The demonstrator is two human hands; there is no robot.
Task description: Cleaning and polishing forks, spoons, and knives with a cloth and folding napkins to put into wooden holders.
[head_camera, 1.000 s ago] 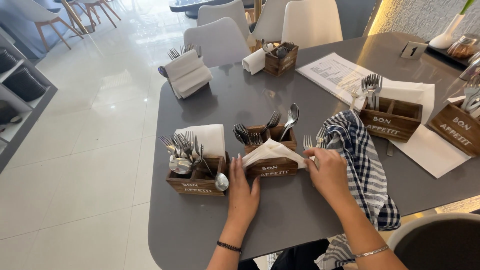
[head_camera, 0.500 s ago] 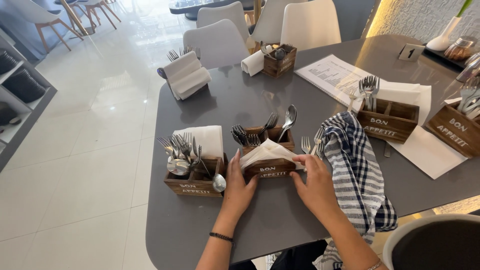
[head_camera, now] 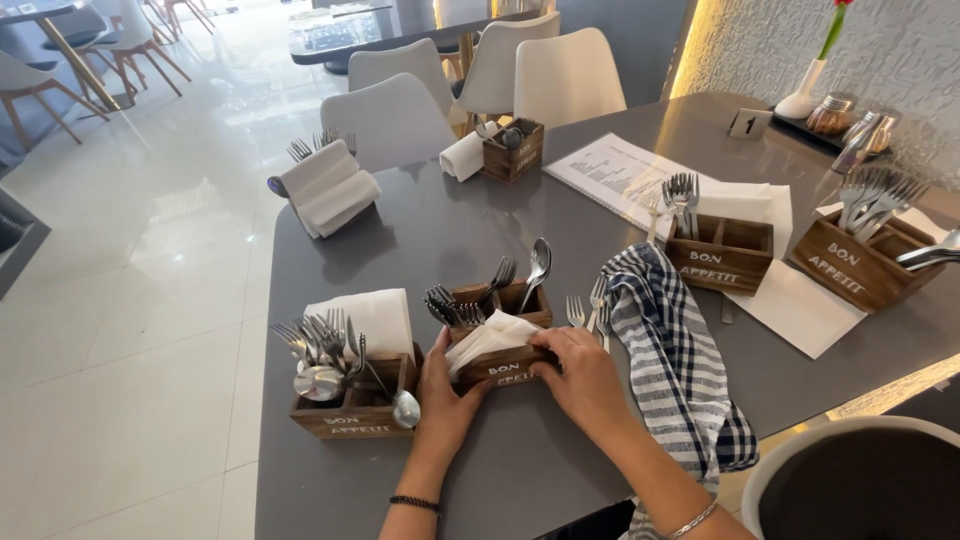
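Wooden cutlery caddy (head_camera: 503, 352) sits near the front edge of a large grey table (head_camera: 430, 230), gripped from both sides: the left hand (head_camera: 447, 398) curls its fingers against the caddy's left end and the right hand (head_camera: 583, 375) wraps over its right front corner, both closed on the box. White napkins (head_camera: 490, 338) fill its front slot, and forks and a spoon (head_camera: 538, 262) stand up in the back. Around the table lies a bright room with a glossy pale tiled floor (head_camera: 130, 300), white moulded chairs (head_camera: 392, 118) pushed in along the far side, more tables beyond, and a rough white wall (head_camera: 880, 50) on the right. A blue and white checked cloth (head_camera: 680, 360) drapes over the table edge just right of the right hand, with two loose forks (head_camera: 588, 312) between it and the caddy. A second caddy (head_camera: 350, 390), packed with cutlery and a stack of napkins, stands just left of the left hand. Farther off are two more brown caddies (head_camera: 722, 250) with white lettering on paper sheets at right, a white napkin holder (head_camera: 328, 188) and a small caddy (head_camera: 512, 150) at the far side, a printed white sheet (head_camera: 615, 175), a small white tent sign (head_camera: 749, 124), and a white vase (head_camera: 803, 95) on a dark tray.
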